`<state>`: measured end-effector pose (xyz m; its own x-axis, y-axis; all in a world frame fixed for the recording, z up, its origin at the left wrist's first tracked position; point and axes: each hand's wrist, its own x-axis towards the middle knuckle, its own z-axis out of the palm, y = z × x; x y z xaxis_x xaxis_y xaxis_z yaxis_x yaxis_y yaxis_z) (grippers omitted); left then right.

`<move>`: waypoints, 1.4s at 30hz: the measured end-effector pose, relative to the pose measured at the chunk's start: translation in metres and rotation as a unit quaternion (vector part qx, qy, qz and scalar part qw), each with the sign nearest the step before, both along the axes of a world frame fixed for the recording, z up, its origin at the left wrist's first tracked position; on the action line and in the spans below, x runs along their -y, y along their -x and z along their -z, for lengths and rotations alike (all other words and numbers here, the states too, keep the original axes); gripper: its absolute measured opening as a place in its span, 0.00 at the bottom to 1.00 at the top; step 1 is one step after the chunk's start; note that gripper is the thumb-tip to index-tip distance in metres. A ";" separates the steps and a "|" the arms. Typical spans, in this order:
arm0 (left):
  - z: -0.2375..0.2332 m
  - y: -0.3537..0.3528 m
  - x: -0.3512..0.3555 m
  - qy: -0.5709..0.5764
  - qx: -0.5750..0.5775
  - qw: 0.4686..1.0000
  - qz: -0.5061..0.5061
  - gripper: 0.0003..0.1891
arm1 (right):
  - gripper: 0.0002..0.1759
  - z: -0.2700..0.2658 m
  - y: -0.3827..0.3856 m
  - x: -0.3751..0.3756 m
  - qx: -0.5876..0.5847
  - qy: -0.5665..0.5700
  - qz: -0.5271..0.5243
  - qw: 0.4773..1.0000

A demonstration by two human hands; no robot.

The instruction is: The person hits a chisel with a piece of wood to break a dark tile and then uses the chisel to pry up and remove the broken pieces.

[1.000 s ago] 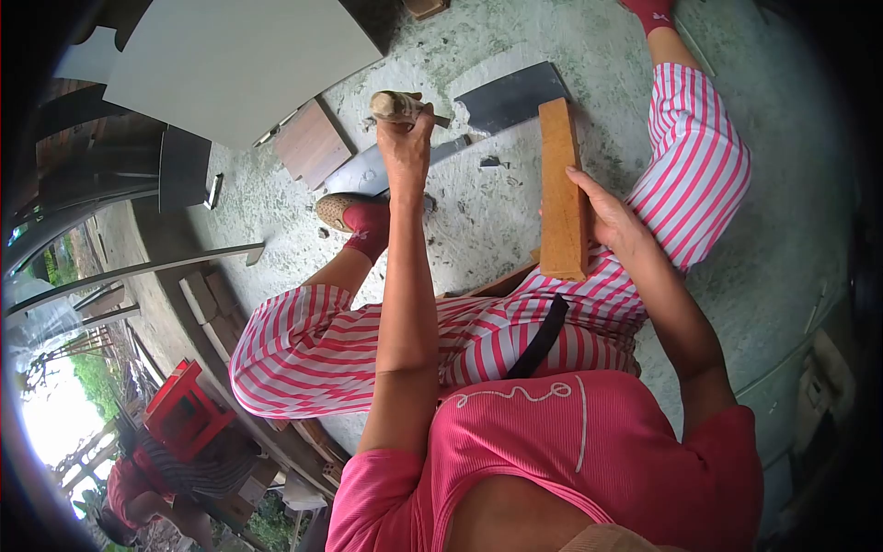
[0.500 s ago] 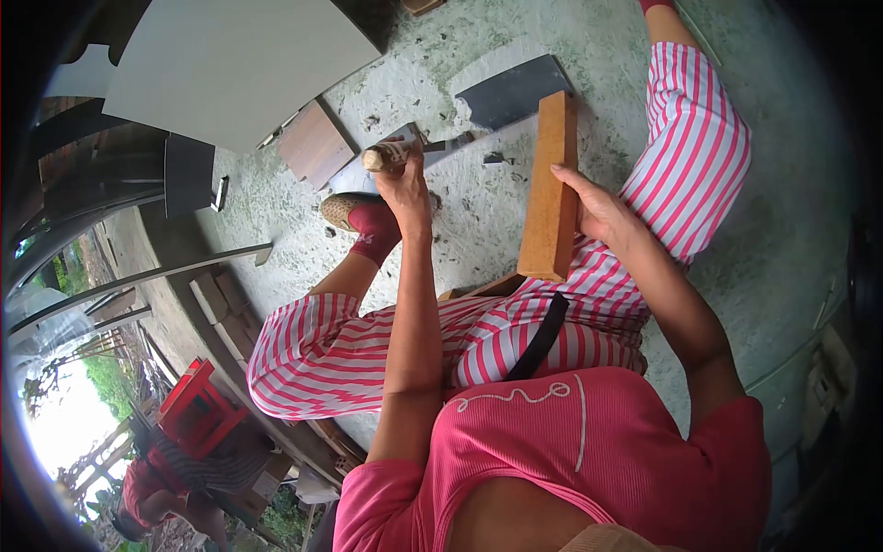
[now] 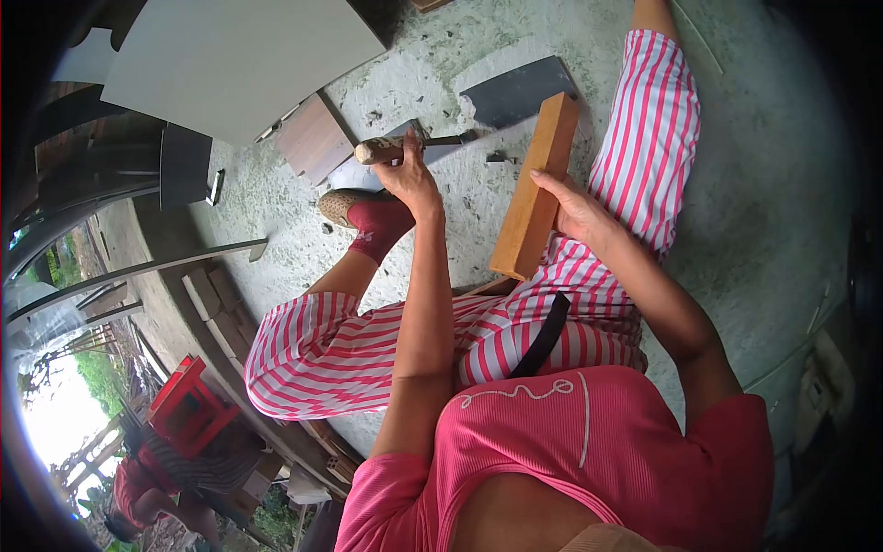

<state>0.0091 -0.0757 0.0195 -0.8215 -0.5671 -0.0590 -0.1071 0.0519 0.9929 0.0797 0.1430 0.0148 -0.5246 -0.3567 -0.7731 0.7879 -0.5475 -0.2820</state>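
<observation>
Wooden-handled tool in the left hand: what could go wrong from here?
1. The left hand holds the wooden-handled tool close to the left foot in this view; a slip might strike it.
2. The wooden block is tilted, apparently held only by the right hand, so it could twist or drop.
3. Loose dark fragments lie on the floor; one could get underfoot.

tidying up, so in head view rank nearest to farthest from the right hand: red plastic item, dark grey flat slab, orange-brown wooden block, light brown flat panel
1. Wooden block, held in the right hand
2. Grey slab, on floor ahead
3. Brown panel, ahead and left
4. Red item, far left
</observation>
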 end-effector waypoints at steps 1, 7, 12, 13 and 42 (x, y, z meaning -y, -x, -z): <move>0.000 0.001 0.001 -0.009 0.002 1.000 0.001 0.18 | 0.34 -0.005 0.001 0.004 -0.015 -0.005 0.016 1.000; 0.000 0.005 -0.005 -0.006 -0.041 0.998 -0.041 0.17 | 0.37 -0.056 0.004 0.009 -0.061 -0.108 0.021 0.992; 0.000 0.008 0.000 0.059 -0.009 0.997 -0.049 0.18 | 0.43 -0.092 0.046 0.004 -0.287 -0.246 -0.095 0.921; 0.007 0.009 0.004 0.056 -0.010 0.997 -0.051 0.17 | 0.44 -0.101 0.063 0.004 -0.328 -0.258 -0.128 0.900; -0.021 0.001 -0.012 0.049 -0.005 0.995 -0.082 0.15 | 0.42 -0.326 0.162 0.161 -0.653 -0.373 -0.384 0.536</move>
<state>0.0086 -0.0636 0.0403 -0.7182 -0.6958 0.0117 -0.1113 0.1315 0.9850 -0.0827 -0.0180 0.3408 -0.7121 -0.7021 -0.0045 -0.4347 0.4459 -0.7825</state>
